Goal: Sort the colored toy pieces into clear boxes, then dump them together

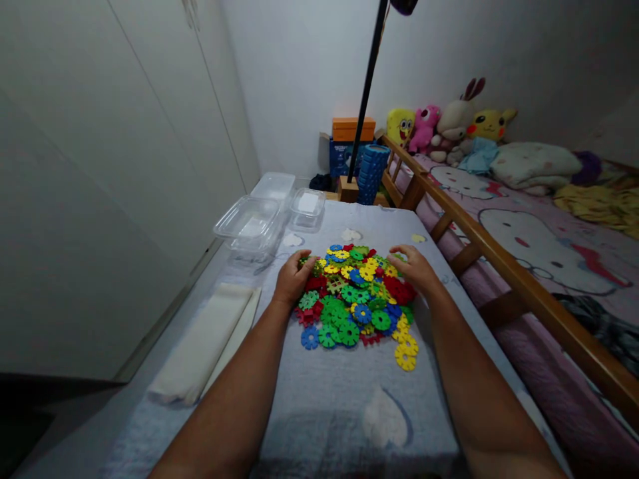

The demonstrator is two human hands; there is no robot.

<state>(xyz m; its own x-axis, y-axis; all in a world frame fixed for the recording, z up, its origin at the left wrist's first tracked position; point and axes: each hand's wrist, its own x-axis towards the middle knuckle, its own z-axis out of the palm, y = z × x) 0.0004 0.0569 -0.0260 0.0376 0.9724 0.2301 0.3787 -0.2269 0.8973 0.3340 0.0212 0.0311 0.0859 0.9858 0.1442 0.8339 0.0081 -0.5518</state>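
Note:
A heap of flat plastic snowflake pieces in green, yellow, blue and red lies on a table covered with a pale blue cloth. My left hand rests on the heap's left edge with its fingers curled over some pieces. My right hand cups the heap's right edge, fingers bent around the pieces. Both hands press inward on the pile from either side. A few yellow pieces lie loose at the near right of the heap.
Clear plastic boxes and a smaller tub stand at the table's far left. A folded white cloth lies at the left. A wooden bed rail runs along the right, plush toys behind. A black pole stands beyond the table.

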